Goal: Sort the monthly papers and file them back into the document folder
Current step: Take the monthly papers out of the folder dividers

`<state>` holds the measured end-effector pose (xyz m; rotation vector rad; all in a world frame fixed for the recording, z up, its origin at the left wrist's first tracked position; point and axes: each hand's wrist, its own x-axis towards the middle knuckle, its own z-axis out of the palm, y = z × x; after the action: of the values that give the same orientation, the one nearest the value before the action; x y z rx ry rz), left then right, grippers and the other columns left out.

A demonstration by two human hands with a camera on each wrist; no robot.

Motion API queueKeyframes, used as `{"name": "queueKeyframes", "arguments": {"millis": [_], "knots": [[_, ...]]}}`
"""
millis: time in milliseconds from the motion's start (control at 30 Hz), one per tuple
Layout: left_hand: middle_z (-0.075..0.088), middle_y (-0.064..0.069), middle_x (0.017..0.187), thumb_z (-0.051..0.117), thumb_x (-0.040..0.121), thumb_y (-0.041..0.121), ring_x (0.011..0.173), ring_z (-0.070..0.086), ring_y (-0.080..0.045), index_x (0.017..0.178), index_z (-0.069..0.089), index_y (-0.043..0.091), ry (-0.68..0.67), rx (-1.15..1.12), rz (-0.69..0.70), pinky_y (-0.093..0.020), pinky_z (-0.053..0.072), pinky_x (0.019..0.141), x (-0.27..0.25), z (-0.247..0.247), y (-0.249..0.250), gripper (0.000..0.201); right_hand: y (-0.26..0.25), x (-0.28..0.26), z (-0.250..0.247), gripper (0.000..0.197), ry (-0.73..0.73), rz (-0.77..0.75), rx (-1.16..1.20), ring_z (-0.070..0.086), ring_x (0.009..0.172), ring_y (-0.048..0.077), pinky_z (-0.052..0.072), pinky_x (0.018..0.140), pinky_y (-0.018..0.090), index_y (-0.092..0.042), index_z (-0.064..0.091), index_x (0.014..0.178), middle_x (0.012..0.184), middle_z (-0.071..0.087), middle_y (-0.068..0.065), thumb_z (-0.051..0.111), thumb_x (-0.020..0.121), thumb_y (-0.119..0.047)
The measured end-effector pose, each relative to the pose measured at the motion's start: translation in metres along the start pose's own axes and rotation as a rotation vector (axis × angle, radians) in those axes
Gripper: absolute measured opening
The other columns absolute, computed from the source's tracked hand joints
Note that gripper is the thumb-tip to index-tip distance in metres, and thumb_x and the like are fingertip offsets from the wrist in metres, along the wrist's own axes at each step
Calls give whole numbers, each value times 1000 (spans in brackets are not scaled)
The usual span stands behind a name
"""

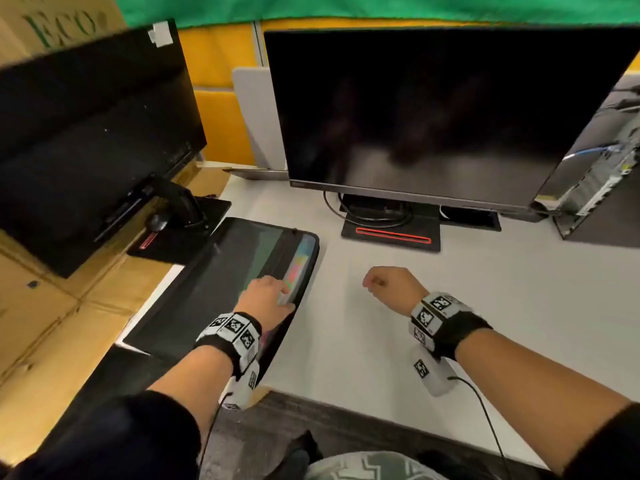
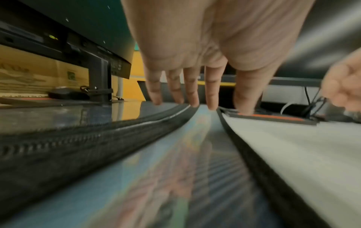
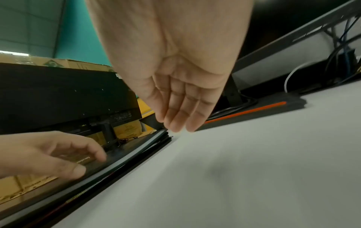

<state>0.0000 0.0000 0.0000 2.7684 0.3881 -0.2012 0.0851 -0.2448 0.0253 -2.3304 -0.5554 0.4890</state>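
Note:
A black zippered document folder (image 1: 221, 285) lies at the left end of the white desk (image 1: 450, 306), with a strip of coloured index tabs (image 1: 298, 266) showing along its right side. My left hand (image 1: 282, 296) rests on that strip, fingers straight and tips touching the tabs (image 2: 175, 154), thumb at the folder's right edge. It holds nothing. My right hand (image 1: 372, 284) hovers over the bare desk to the right of the folder, fingers hanging loose and empty (image 3: 175, 125). No loose papers are in sight.
A large dark monitor (image 1: 433, 116) stands behind, its base marked with a red stripe (image 1: 393, 235) and cables beside it. A second monitor (image 1: 93, 133) and a mouse (image 1: 157, 221) sit left on cardboard boxes (image 1: 45, 323). A computer case (image 1: 599, 181) is far right.

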Motion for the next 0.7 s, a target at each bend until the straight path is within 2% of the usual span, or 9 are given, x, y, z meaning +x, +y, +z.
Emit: {"name": "queueKeyframes", "arguments": {"millis": [67, 100, 167, 300, 433, 467, 533, 600, 700], "knots": [[29, -1, 146, 66, 75, 55, 137, 26, -26, 141, 34, 26, -159, 134, -88, -51, 30, 107, -1, 5, -3, 79, -7, 11, 17, 22, -11, 64, 49, 60, 94, 23, 46, 85, 26, -11, 66, 99, 104, 66, 7, 46, 90, -8], [18, -1, 152, 68, 71, 58, 141, 16, -27, 146, 21, 28, -228, 172, -113, -57, 25, 108, -3, 8, -3, 93, -12, 14, 28, 22, -40, 93, 67, 60, 96, 24, 46, 87, 29, -10, 66, 100, 103, 65, 7, 46, 90, -9], [7, -1, 155, 71, 69, 55, 143, 8, -29, 147, 7, 31, -290, 198, -113, -64, 24, 106, -4, 10, -2, 104, -22, 18, 50, 23, -101, 126, 104, 56, 94, 21, 44, 88, 28, -8, 65, 104, 98, 60, 4, 46, 91, -8], [14, -2, 152, 68, 73, 46, 140, 16, -29, 146, 14, 27, -296, 137, -45, -62, 32, 102, 2, 2, -14, 93, -29, 24, 82, 23, -88, 173, 205, 53, 91, 19, 46, 85, 30, -9, 63, 107, 97, 55, 1, 48, 89, -7], [32, -4, 145, 58, 83, 32, 127, 41, -28, 143, 26, 19, -133, -71, 110, -39, 38, 102, -10, -12, -21, 69, -38, 29, 99, 24, -32, 180, 272, 58, 94, 27, 47, 88, 34, -10, 61, 109, 97, 56, 3, 47, 89, -7], [34, -4, 145, 55, 86, 28, 123, 46, -29, 143, 26, 20, -96, -100, 139, -36, 40, 98, -14, -16, -21, 64, -44, 29, 102, 24, -20, 169, 298, 60, 94, 28, 48, 88, 35, -11, 60, 109, 97, 57, 4, 48, 89, -8], [36, -1, 145, 48, 91, 22, 116, 52, -30, 144, 25, 24, -61, -155, 178, -39, 43, 95, -19, -25, -20, 58, -57, 32, 107, 24, -2, 135, 337, 60, 87, 22, 49, 85, 33, -14, 57, 113, 96, 59, 4, 49, 90, -12], [37, 2, 146, 44, 93, 19, 117, 53, -27, 144, 25, 29, -55, -234, 204, -41, 44, 96, -20, -33, -22, 56, -71, 36, 113, 27, -5, 111, 371, 61, 81, 17, 50, 83, 31, -14, 54, 118, 93, 61, 3, 51, 91, -18], [32, 5, 150, 40, 93, 10, 129, 43, -19, 144, 31, 28, -51, -301, 249, -37, 37, 106, -18, -43, -29, 54, -84, 38, 125, 36, -60, 110, 408, 64, 90, 23, 52, 86, 36, -13, 49, 126, 93, 60, 4, 51, 90, -15]]}}
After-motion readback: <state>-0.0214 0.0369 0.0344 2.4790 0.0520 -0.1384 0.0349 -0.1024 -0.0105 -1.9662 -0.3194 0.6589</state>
